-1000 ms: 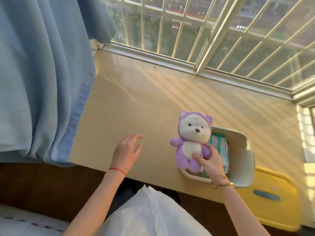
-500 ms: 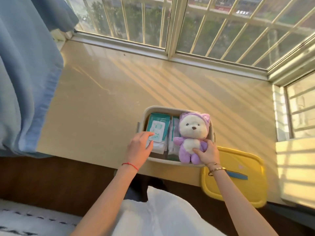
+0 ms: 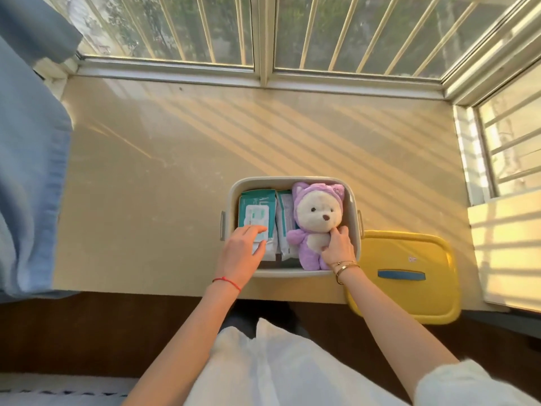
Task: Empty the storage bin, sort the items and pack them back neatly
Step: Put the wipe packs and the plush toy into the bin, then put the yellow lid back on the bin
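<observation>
A pale storage bin [image 3: 292,180] stands on the beige sill near its front edge. Inside, on the left, lies a teal wet-wipes pack [image 3: 257,206], with a second pack [image 3: 283,221] on edge beside it. A purple-hooded plush bear [image 3: 317,218] lies face up in the bin's right half. My left hand [image 3: 241,253] rests flat on the near end of the teal pack, fingers spread. My right hand [image 3: 339,247] presses on the bear's belly and side with the fingertips under its chin.
The bin's yellow lid [image 3: 404,271] with a blue handle lies right of the bin and overhangs the sill's front edge. A blue curtain [image 3: 29,171] hangs at the left. Barred windows [image 3: 263,30] close the back and right. White fabric covers my lap [image 3: 278,370].
The bear has gone from upright in front of the bin to lying inside its right half. My left hand came from the bare sill onto the teal pack.
</observation>
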Demonstrator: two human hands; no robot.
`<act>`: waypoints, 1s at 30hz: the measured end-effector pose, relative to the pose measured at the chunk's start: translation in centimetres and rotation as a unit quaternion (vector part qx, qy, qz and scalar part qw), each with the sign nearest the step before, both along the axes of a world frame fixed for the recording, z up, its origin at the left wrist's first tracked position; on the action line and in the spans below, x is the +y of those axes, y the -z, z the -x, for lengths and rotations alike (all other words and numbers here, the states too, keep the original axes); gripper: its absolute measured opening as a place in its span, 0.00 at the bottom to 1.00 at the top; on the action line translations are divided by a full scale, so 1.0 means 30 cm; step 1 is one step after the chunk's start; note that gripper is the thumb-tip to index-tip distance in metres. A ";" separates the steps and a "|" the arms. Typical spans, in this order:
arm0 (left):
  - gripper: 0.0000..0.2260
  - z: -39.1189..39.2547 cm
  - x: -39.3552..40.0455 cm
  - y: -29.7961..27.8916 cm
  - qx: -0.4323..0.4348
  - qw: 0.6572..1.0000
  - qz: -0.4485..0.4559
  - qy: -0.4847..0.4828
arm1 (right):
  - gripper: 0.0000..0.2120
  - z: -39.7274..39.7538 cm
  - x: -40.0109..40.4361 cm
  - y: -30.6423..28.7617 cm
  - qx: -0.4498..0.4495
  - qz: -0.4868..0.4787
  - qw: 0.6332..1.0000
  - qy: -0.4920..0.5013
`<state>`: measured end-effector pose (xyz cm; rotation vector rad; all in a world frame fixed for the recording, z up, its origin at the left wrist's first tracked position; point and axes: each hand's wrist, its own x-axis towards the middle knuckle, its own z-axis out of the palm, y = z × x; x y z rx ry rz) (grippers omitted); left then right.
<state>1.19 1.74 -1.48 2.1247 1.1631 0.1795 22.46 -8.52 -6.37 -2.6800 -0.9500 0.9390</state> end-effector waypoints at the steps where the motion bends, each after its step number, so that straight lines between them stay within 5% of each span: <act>1: 0.12 0.002 0.005 0.003 0.001 1.000 0.002 0.003 | 0.24 -0.002 0.000 0.004 -0.001 0.004 1.000 0.004; 6: 0.13 0.007 0.035 -0.004 0.002 0.999 -0.023 0.030 | 0.18 -0.018 -0.019 -0.013 -0.009 0.003 1.000 0.006; 16: 0.12 -0.073 -0.068 -0.064 -0.021 0.993 -0.082 0.078 | 0.18 -0.012 -0.245 -0.087 -0.079 -0.226 0.971 0.022; 24: 0.11 -0.289 -0.420 0.002 -0.045 0.991 -0.084 0.091 | 0.20 -0.284 -0.705 -0.010 -0.097 -0.180 0.968 0.143; 30: 0.16 -0.490 -0.704 0.190 0.024 0.999 0.008 0.027 | 0.24 -0.539 -1.012 0.111 -0.052 -0.100 0.972 0.205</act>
